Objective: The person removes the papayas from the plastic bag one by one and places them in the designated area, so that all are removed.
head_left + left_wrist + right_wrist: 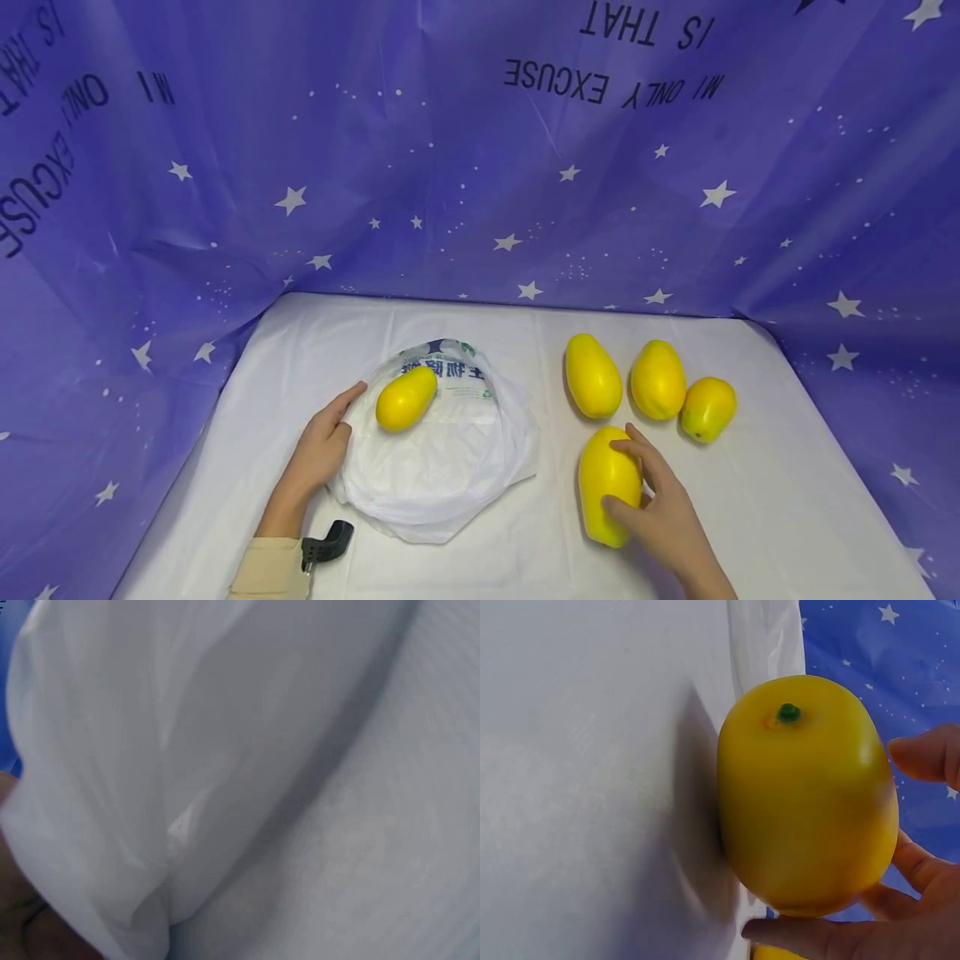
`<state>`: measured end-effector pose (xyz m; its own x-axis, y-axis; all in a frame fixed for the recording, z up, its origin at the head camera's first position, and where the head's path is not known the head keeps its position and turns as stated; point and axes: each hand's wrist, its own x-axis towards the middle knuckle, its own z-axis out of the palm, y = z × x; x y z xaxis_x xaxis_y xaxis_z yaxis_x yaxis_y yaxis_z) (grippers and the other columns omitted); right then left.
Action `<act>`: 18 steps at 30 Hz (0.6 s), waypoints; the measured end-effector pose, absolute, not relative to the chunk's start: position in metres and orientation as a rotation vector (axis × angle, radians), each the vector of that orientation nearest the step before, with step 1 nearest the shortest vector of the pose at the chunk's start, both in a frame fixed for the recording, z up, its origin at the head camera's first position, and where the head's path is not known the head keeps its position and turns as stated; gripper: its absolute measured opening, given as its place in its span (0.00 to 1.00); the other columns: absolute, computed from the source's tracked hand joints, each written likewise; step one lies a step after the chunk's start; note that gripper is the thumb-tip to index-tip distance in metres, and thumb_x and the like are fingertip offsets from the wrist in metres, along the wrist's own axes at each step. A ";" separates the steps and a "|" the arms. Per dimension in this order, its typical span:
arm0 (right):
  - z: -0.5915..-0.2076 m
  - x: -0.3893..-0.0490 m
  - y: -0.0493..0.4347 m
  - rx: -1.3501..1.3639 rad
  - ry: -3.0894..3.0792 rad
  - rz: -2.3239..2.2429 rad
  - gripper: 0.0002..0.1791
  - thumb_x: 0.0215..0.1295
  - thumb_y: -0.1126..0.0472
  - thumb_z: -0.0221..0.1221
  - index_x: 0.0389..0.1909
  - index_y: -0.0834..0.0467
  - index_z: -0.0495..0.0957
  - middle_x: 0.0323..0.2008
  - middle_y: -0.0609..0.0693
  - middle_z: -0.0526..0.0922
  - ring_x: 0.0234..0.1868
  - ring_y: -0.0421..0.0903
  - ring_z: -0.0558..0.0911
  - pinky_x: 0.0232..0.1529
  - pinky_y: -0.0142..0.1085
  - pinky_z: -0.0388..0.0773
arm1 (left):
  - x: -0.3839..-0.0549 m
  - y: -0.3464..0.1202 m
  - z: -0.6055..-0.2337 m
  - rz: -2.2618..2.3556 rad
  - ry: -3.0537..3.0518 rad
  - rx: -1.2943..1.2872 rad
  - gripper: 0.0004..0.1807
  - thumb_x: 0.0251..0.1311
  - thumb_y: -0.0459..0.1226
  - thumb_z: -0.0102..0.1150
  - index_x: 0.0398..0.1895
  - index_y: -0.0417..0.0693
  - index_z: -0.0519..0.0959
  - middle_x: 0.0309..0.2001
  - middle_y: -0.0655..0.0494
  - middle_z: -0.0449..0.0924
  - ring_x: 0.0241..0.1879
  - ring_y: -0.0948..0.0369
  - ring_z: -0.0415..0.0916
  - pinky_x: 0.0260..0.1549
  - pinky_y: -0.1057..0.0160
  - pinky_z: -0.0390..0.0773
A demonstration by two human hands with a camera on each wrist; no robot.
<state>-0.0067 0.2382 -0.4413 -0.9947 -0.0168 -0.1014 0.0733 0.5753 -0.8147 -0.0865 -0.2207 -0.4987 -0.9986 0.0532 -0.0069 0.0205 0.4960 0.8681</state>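
Observation:
My left hand (322, 446) grips the left rim of a white plastic bag (420, 500), which lies with its mouth spread wide. One yellow papaya (406, 399) rests inside it; blue printing shows on the far inner wall. In the left wrist view, the bag's folds (97, 787) cover most of my hand. At the right, my right hand (663, 508) has its fingers and thumb curved round a large papaya (606, 479) on the table. The right wrist view shows this papaya's (802, 802) small green stem end, with the thumb at one side and fingers around the other.
Behind the right hand lie three more papayas: a long one (593, 377), a rounder one (657, 380) and a smaller one (708, 409). A white cloth (780, 500) covers the table. Purple starry sheeting (480, 167) stands along the back and sides.

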 end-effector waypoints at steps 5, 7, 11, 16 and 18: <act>-0.435 -0.009 0.238 -0.009 2.747 -1.403 0.36 0.52 0.57 0.72 0.63 0.44 0.69 0.75 0.42 0.50 0.74 0.56 0.51 0.62 0.64 0.58 | -0.086 -0.221 -0.498 1.562 2.689 0.069 0.33 0.63 0.23 0.34 0.73 0.47 0.62 0.72 0.51 0.60 0.72 0.50 0.52 0.68 0.44 0.53; -0.430 -0.011 0.236 -0.037 2.787 -1.398 0.37 0.52 0.59 0.72 0.63 0.42 0.69 0.75 0.42 0.51 0.74 0.53 0.51 0.66 0.57 0.57 | -0.087 -0.221 -0.499 1.559 2.691 0.067 0.33 0.63 0.22 0.34 0.73 0.47 0.62 0.72 0.52 0.60 0.72 0.50 0.52 0.68 0.44 0.53; -0.420 -0.015 0.230 -0.088 2.863 -1.441 0.39 0.52 0.63 0.72 0.64 0.39 0.68 0.74 0.41 0.55 0.73 0.46 0.55 0.67 0.30 0.58 | -0.087 -0.221 -0.499 1.551 2.695 0.065 0.33 0.64 0.23 0.34 0.73 0.48 0.62 0.72 0.52 0.60 0.72 0.50 0.52 0.68 0.44 0.53; -0.407 -0.021 0.217 -0.149 2.894 -1.531 0.44 0.51 0.64 0.73 0.68 0.38 0.66 0.72 0.38 0.58 0.72 0.43 0.59 0.64 0.25 0.60 | -0.087 -0.222 -0.498 1.550 2.694 0.074 0.33 0.64 0.23 0.34 0.73 0.47 0.62 0.73 0.52 0.59 0.72 0.49 0.51 0.68 0.44 0.53; -0.402 -0.024 0.210 -0.173 2.887 -1.555 0.46 0.50 0.64 0.73 0.69 0.40 0.64 0.73 0.39 0.57 0.72 0.42 0.57 0.66 0.32 0.61 | -0.088 -0.222 -0.498 1.548 2.693 0.077 0.33 0.64 0.23 0.34 0.74 0.47 0.62 0.73 0.51 0.59 0.72 0.49 0.51 0.68 0.44 0.52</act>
